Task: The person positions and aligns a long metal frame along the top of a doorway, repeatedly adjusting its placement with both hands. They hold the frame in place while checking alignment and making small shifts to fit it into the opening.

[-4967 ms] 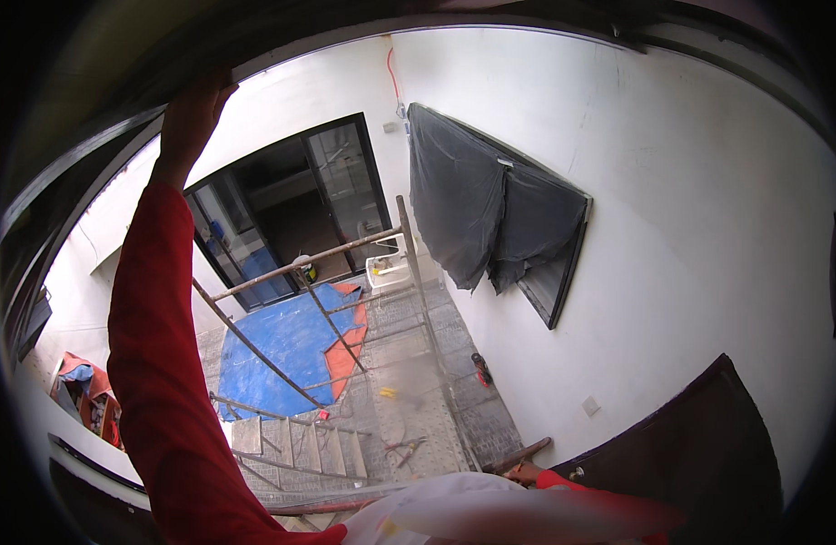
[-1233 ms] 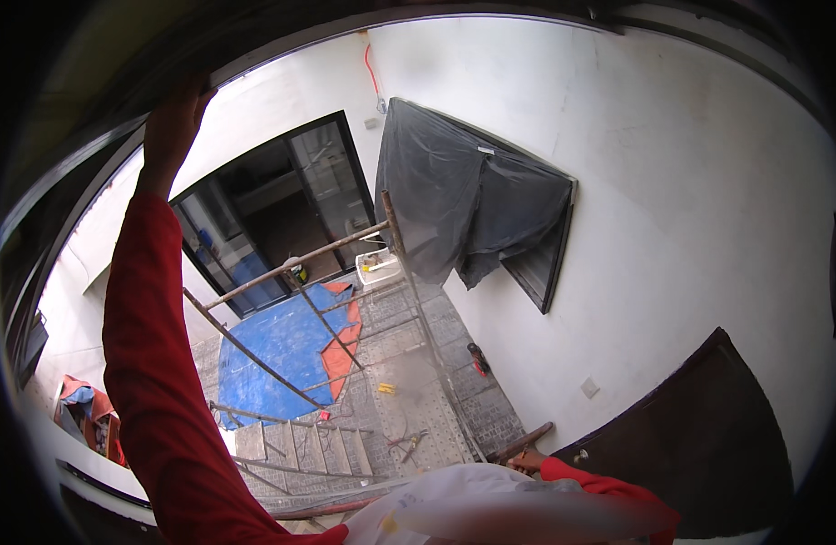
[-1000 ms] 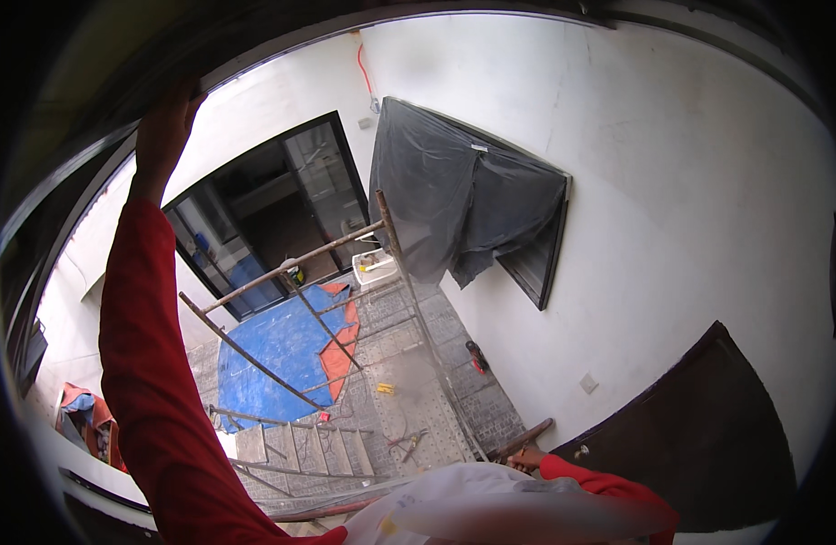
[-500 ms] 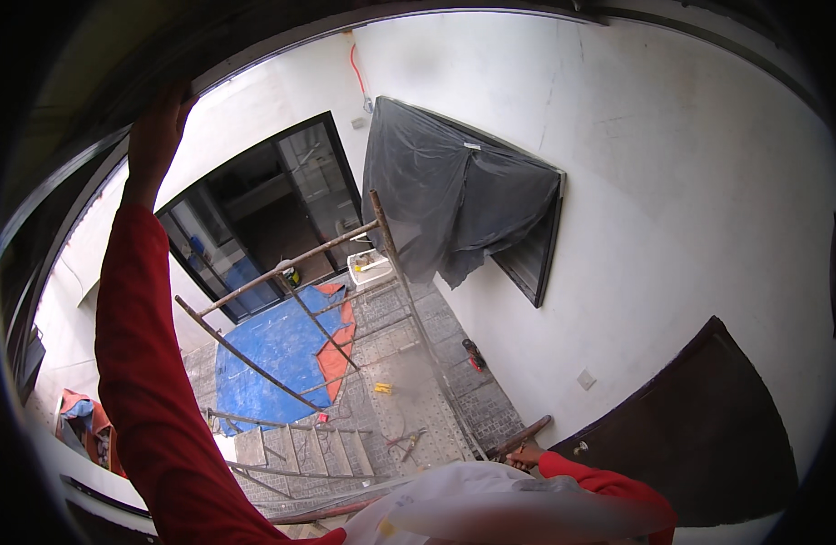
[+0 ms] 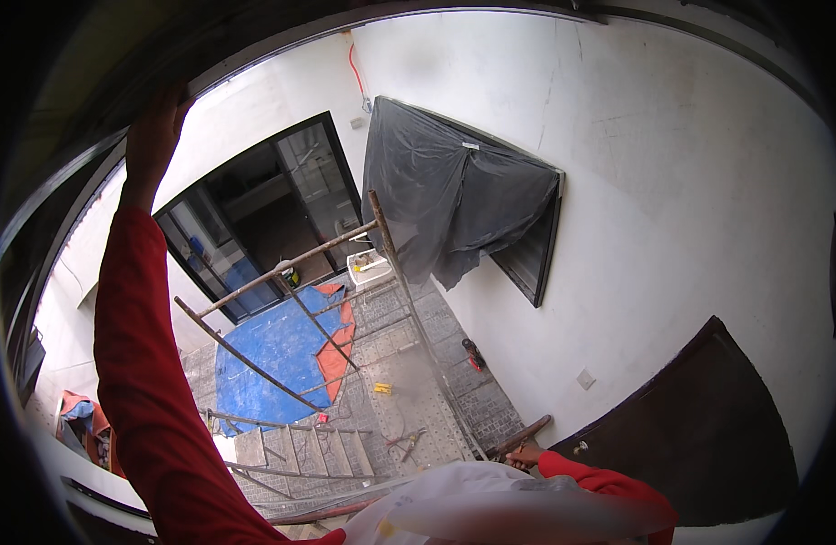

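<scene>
My left arm, in a red sleeve, stretches up to the upper left. My left hand [image 5: 154, 136] grips the edge of a dark overhead metal frame [image 5: 220, 80]; its fingertips are lost in shadow there. Low on the right, my right hand [image 5: 525, 456] is closed, close beside a rusty scaffold pipe [image 5: 527, 434]. What it holds is too small to make out. Below me stands a scaffold frame [image 5: 295, 263] of rusty tubes, with a perforated metal platform [image 5: 427, 413]. A yellow object [image 5: 382, 388] and pliers-like tools [image 5: 409, 443] lie on the platform.
A blue tarp [image 5: 272, 363] with an orange underside covers part of the paved floor. Black plastic sheeting [image 5: 445, 191] hangs over a window in the white wall. A dark door [image 5: 699, 436] stands at right, a sliding glass door [image 5: 263, 209] beyond, a ladder-like frame [image 5: 309, 450] below.
Almost nothing differs. My left hand and forearm have shifted very slightly left along the frame; my right hand stays in the same place.
</scene>
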Demonstrator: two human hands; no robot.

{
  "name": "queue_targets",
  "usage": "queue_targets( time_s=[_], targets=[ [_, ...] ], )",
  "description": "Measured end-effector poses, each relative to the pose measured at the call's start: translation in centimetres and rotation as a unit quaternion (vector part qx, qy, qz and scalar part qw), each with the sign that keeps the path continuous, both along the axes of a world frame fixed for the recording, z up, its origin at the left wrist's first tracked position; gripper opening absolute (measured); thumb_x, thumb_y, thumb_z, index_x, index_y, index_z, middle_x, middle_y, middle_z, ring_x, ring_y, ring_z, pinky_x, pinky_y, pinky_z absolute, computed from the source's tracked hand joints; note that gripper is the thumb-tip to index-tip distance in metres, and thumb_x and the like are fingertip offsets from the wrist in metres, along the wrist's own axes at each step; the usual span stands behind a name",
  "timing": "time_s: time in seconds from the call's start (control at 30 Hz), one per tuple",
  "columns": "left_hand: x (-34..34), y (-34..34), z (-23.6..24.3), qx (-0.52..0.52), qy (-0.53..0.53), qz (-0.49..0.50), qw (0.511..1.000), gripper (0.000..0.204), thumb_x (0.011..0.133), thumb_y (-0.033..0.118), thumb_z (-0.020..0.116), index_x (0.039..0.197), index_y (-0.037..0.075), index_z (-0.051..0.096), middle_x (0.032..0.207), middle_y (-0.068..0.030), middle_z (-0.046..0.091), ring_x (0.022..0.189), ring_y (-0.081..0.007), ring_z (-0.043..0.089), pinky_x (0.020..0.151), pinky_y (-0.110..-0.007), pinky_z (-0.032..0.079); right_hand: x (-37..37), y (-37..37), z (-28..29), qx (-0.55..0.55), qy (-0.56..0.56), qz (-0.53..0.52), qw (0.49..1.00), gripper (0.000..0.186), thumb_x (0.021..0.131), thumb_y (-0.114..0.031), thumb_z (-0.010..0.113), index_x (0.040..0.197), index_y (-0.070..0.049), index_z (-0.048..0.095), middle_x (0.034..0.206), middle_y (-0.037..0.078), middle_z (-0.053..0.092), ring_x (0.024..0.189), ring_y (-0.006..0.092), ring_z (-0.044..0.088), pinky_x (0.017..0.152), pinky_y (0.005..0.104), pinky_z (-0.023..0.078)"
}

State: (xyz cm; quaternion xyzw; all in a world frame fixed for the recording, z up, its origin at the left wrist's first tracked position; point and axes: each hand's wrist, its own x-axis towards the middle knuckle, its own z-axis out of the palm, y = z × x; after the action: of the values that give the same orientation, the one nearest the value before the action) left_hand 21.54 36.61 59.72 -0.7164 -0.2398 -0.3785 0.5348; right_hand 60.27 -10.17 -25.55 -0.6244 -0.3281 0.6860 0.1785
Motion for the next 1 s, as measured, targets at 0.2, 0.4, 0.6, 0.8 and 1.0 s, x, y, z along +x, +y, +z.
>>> queue_targets(
  time_s=[0.2,0.4,0.6,0.8,1.0],
  targets=[
    [0.1,-0.1,0.0,-0.011,-0.004,0.003,1.000,0.037,0.098,0.032,0.059,0.128,0.012,0.057,0.115,-0.0138,0.065,0.096,-0.0345,0.066,0.078,-0.044,0.057,0.2,0.0,-0.4,-0.003,0.007,-0.005,1.000,0.045,0.095,-0.050,0.059,0.082,-0.008,0.072,0.064,-0.003,0.062,0.051,0.0060,0.054,0.045,0.0216,0.041],
    [0.1,-0.2,0.0,-0.010,-0.002,-0.005,1.000,0.035,0.097,0.031,0.060,0.126,0.011,0.058,0.111,-0.0137,0.066,0.094,-0.0343,0.066,0.077,-0.044,0.057,0.0,0.1,0.5,-0.012,0.006,-0.022,1.000,0.043,0.094,-0.048,0.061,0.080,-0.009,0.071,0.066,-0.003,0.063,0.051,0.0064,0.054,0.045,0.0220,0.042],
    [0.1,-0.3,-0.1,0.002,-0.005,-0.013,1.000,0.035,0.097,0.031,0.061,0.125,0.011,0.059,0.110,-0.0138,0.066,0.093,-0.0338,0.067,0.076,-0.044,0.057,0.0,0.0,0.0,-0.016,0.010,-0.023,1.000,0.042,0.093,-0.048,0.062,0.080,-0.009,0.071,0.065,-0.003,0.063,0.051,0.0066,0.054,0.045,0.0222,0.042],
    [0.1,-0.3,0.0,0.008,0.001,-0.006,1.000,0.036,0.097,0.032,0.061,0.127,0.011,0.058,0.109,-0.0137,0.066,0.094,-0.0338,0.067,0.077,-0.043,0.057,0.0,0.0,-0.8,-0.017,0.004,-0.018,1.000,0.043,0.093,-0.049,0.061,0.080,-0.010,0.071,0.062,-0.003,0.061,0.050,0.0064,0.053,0.044,0.0222,0.040],
    [0.0,-0.2,-0.1,-0.008,-0.005,-0.008,1.000,0.036,0.099,0.034,0.058,0.124,0.009,0.059,0.112,-0.0157,0.067,0.096,-0.0369,0.066,0.079,-0.044,0.055,0.0,-0.1,-1.3,-0.002,0.001,-0.013,1.000,0.045,0.094,-0.051,0.061,0.080,-0.009,0.071,0.062,-0.003,0.061,0.050,0.0065,0.054,0.044,0.0220,0.040]
  ],
)
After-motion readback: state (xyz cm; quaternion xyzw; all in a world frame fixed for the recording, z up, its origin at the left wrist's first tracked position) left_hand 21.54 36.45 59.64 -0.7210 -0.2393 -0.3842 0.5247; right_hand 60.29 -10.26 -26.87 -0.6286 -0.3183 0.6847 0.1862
